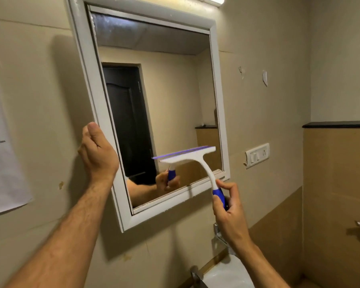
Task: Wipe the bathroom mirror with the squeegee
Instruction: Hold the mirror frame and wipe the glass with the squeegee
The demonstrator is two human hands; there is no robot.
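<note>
While its blue-edged blade lies across the lower right part of the glass, the squeegee is tilted, its right end higher than its left, and its white neck curves down to a blue handle. The right hand holds that handle below the mirror's bottom right corner, thumb and fingers wrapped round it. The mirror hangs on a beige wall in a white frame and reflects a dark door, a pale ceiling, and the forearm and hand with the handle. The left hand holds the frame's left edge low down, its fingers curled round the outer side and the thumb pointing up. Right of the mirror, a white switch plate sits on the wall, with a black ledge further right above tan tiles. A sheet of paper is fixed to the wall at the far left. Below the right forearm, a metal tap and part of a white basin show.
</note>
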